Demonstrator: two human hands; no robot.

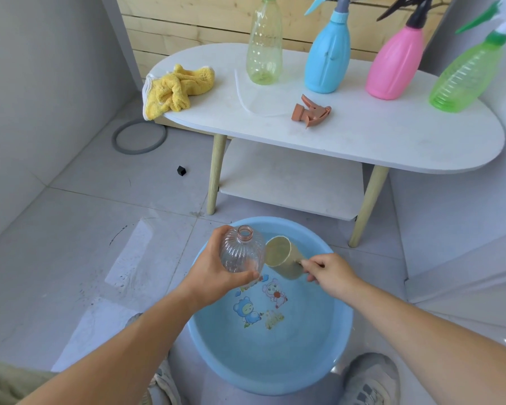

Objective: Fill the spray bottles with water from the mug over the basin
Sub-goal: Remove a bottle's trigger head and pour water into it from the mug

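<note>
My left hand point(212, 268) grips a clear ribbed bottle point(241, 252) with an open pinkish neck, held upright over the far left part of the blue basin point(333, 355). My right hand point(326, 271) holds the handle of a beige mug point(281, 257), tipped on its side with its mouth toward the bottle, low over the water. On the white table stand a pale green capless bottle point(264, 43), a blue spray bottle point(329, 51), a pink spray bottle point(395, 61) and a green spray bottle point(468, 74). An orange spray head point(311, 111) with its tube lies loose on the tabletop.
A yellow cloth point(174, 89) hangs over the left end of the white table point(392, 138), which has a lower shelf and wooden legs. A grey ring point(139, 135) and a small black cube point(181, 170) lie on the tiled floor. My shoes flank the basin.
</note>
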